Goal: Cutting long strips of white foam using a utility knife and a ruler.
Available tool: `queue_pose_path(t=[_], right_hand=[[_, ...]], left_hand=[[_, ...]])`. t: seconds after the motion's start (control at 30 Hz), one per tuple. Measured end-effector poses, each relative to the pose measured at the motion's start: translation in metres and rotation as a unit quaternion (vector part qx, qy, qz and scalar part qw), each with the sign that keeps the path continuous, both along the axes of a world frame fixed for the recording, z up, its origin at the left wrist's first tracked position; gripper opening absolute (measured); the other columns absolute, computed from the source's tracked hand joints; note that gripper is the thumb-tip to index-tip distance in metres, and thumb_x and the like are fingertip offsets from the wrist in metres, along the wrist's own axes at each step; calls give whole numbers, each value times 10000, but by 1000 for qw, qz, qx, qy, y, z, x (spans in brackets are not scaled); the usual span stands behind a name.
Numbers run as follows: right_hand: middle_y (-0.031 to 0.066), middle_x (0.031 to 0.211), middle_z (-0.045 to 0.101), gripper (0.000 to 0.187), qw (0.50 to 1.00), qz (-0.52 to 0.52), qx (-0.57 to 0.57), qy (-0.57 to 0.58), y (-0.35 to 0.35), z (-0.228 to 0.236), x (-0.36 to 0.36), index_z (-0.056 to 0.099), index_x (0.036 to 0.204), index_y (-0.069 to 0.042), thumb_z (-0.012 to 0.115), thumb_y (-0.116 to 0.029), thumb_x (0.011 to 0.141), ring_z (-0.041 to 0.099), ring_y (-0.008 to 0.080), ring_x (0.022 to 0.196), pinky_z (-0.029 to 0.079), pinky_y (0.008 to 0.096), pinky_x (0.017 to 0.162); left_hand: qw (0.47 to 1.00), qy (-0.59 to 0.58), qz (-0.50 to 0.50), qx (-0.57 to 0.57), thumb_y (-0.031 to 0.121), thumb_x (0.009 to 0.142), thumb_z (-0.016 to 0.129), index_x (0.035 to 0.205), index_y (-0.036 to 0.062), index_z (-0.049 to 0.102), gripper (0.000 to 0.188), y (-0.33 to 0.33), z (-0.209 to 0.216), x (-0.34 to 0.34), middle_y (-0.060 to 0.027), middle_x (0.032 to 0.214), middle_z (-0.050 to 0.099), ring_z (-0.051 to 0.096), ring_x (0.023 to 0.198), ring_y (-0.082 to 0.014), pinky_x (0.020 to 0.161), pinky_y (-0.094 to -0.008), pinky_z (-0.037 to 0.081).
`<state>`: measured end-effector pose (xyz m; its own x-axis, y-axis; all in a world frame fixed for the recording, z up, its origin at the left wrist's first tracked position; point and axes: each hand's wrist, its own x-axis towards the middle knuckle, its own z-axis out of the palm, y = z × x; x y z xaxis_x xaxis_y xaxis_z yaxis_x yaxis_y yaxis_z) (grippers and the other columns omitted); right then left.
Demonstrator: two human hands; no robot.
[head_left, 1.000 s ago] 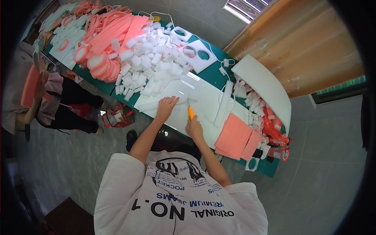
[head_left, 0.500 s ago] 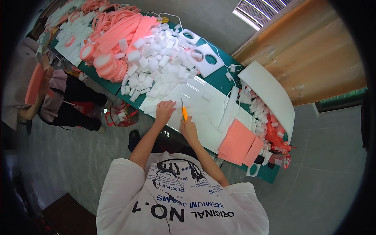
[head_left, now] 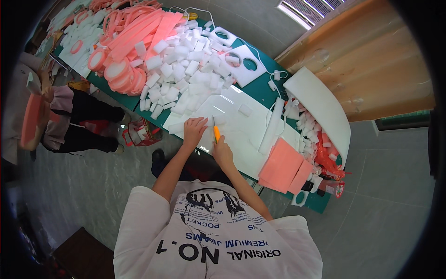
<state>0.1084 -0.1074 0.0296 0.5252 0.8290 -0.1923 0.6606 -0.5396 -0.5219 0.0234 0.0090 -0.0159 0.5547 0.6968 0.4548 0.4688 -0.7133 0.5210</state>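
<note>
My left hand (head_left: 194,131) rests on a thin white foam strip (head_left: 175,128), its bent fingers holding the strip against the glossy white board (head_left: 239,132). Part of the strip is hidden beneath that hand. In my right hand (head_left: 222,151) is an orange utility knife (head_left: 217,134), gripped by its handle. Its blade is out and points away from me, at the foam just right of my left fingers. Whether the blade is in the foam or beside it, I cannot tell. A small white foam block (head_left: 245,110) lies farther back on the board.
Cut white foam blocks (head_left: 179,69) heap up behind the board, beside pink foam strips (head_left: 144,35) and rings. Pink sheets (head_left: 281,165) and a white foam bar (head_left: 272,130) lie at right. Leftward, a person (head_left: 60,107) holds a pink foam piece (head_left: 33,121). A red bag (head_left: 141,132) stands on the floor.
My hands and the knife keep nearly the same place over the strip, with the blade shifted only slightly. The person at left has tilted and lowered the pink foam piece a little.
</note>
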Motion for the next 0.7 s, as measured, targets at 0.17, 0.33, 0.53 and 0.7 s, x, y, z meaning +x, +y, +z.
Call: queue_pose_path(t=[0.17, 0.33, 0.53, 0.7], right_hand=[[263, 638, 537, 290, 1000, 1, -17, 5, -3, 1, 2, 338, 936, 7, 472, -224, 823, 538, 428, 584, 426, 490, 501], [268, 633, 531, 306, 1000, 3, -15, 4, 3, -5, 8, 334, 956, 17, 476, -217, 819, 536, 429, 587, 428, 490, 507], [240, 651, 549, 297, 999, 7, -29, -9, -13, -1, -1, 336, 962, 15, 497, -171, 795, 547, 410, 581, 438, 475, 507], [231, 631, 545, 319, 999, 19, -35, -12, -18, -2, 0, 327, 983, 28, 495, -167, 795, 547, 402, 575, 438, 468, 491]], left_hand=[[999, 34, -1, 21, 207, 697, 618, 1006, 145, 580, 318, 2, 0, -3, 11, 967, 553, 473, 860, -175, 764, -323, 342], [998, 44, -7, 45, 220, 690, 622, 1006, 155, 577, 326, 3, 2, 0, 27, 955, 551, 476, 830, -163, 751, -316, 346], [999, 30, 13, 26, 224, 706, 608, 1014, 157, 578, 317, 2, 1, 0, 12, 974, 557, 479, 828, -174, 743, -311, 343], [999, 29, 8, 37, 214, 688, 621, 998, 162, 573, 318, 2, 0, -2, 46, 957, 545, 471, 824, -150, 741, -305, 344]])
